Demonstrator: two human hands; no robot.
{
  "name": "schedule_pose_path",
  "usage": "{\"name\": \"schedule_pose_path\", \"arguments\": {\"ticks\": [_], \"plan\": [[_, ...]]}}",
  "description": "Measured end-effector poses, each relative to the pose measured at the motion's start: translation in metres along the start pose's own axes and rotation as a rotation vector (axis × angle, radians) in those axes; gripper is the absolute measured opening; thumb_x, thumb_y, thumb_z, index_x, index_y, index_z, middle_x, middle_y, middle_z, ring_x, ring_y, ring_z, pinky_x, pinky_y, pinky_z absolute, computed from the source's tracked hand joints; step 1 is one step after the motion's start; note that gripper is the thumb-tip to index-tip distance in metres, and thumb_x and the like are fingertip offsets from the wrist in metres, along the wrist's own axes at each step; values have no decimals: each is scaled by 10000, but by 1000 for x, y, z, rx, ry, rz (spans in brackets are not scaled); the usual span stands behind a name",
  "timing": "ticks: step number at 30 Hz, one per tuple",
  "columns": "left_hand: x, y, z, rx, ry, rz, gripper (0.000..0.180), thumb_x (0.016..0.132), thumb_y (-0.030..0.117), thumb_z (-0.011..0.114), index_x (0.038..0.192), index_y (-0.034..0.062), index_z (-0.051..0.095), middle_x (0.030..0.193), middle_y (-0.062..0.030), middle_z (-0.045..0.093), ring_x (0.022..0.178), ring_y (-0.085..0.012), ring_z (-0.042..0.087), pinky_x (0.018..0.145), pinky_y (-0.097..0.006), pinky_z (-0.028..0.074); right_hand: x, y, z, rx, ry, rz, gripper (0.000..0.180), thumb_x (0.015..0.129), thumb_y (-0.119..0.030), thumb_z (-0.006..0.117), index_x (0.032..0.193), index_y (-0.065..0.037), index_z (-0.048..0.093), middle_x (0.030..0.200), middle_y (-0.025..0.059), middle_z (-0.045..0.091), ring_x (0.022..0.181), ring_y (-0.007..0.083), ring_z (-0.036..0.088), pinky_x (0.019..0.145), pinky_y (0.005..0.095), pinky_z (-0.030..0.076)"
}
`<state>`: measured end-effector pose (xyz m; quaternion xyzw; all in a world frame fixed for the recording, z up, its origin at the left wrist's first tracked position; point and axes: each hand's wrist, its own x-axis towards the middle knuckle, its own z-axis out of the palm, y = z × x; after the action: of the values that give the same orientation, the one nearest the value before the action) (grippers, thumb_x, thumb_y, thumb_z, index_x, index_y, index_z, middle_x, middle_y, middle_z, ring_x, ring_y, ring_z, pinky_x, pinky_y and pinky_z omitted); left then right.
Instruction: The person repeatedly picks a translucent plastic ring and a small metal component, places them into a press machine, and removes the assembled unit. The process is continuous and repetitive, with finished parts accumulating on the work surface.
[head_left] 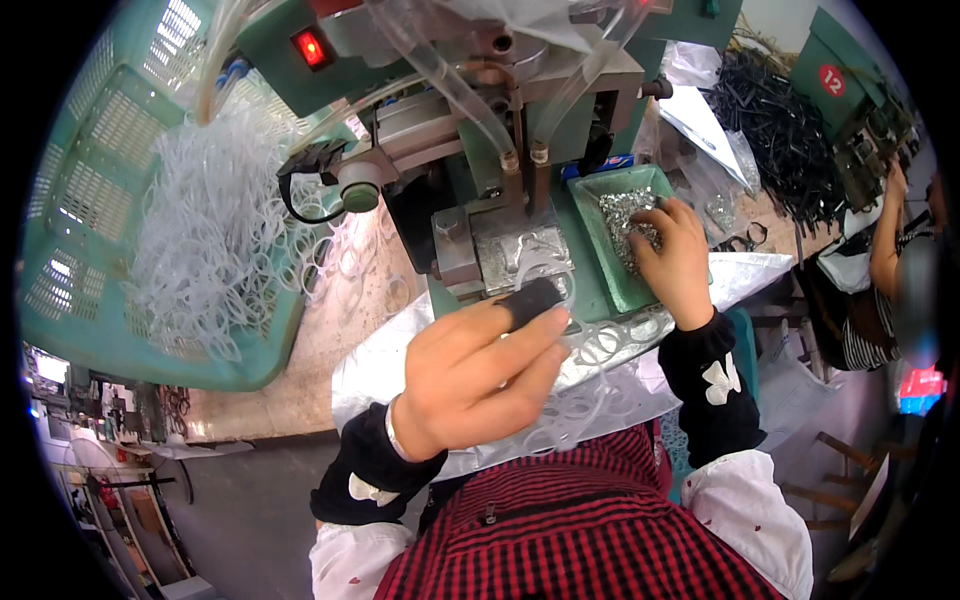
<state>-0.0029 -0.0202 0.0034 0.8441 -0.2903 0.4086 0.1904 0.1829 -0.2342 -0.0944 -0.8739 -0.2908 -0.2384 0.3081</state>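
Note:
My left hand (470,378) is closed on a clear plastic band (548,264), a thin loop held at the front of the metal work block (500,248). A black cover (531,302) wraps one of its fingertips. Over a green tray (590,232) to the right, my right hand (684,265) dips its curled thumb and fingers into small silvery metal pieces (618,212). Whatever sits between those fingertips is too small to make out. More clear bands (600,343) lie on plastic sheeting just beyond and beneath my left hand.
A green bench press (520,180) with clear tubes and a lit red switch (311,47) stands ahead. At left, a green basket (95,330) holds a heap of clear bands (215,220). Black strips (770,130) are piled at back right. Another person's arm (885,240) shows far right.

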Motion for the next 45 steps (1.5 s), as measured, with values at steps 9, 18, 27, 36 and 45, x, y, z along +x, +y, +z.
{"name": "schedule_pose_path", "arguments": {"ticks": [9, 18, 27, 36, 45], "plan": [[-19, -14, 32, 76, 65, 157, 230, 707, 26, 773, 901, 23, 649, 1056, -163, 722, 753, -250, 649, 726, -396, 631, 8, -10, 18, -68, -156, -274, 168, 797, -101, 685, 955, -58, 648, 1256, 166, 604, 1252, 363, 534, 921, 470, 489], [-101, 48, -38, 655, 32, -518, 147, 835, 44, 701, 969, 104, 714, 1159, -125, 712, 1077, -321, 657, 995, -498, 428, -20, 16, 3, 765, 143, 455, 130, 949, -80, 638, 1029, 8, 691, 944, 50, 678, 872, 132, 624, 809, 275, 490], [-101, -58, -48, 877, -144, -895, 177, 834, 217, 758, 833, 50, 700, 998, -116, 628, 1030, -339, 540, 878, -457, 421, 16, 0, 52, 1285, 309, 580, 151, 939, -21, 598, 1063, 8, 679, 941, 41, 680, 834, 126, 634, 782, 243, 489], [-162, -160, -37, 798, 6, -1073, 209, 987, 243, 532, 1062, 62, 606, 947, -218, 684, 854, -459, 635, 701, -523, 490, -47, 9, -22, 608, 221, 458, 142, 903, -5, 670, 1038, 32, 695, 976, 48, 702, 914, 121, 633, 846, 244, 476], [-204, -156, -30, 735, -393, -1226, 297, 914, 330, 632, 820, 58, 700, 882, -198, 701, 796, -426, 656, 687, -514, 511, -53, -26, -53, 635, 40, 355, 170, 812, 36, 686, 982, 36, 700, 926, 75, 696, 901, 168, 647, 826, 277, 485]]}}
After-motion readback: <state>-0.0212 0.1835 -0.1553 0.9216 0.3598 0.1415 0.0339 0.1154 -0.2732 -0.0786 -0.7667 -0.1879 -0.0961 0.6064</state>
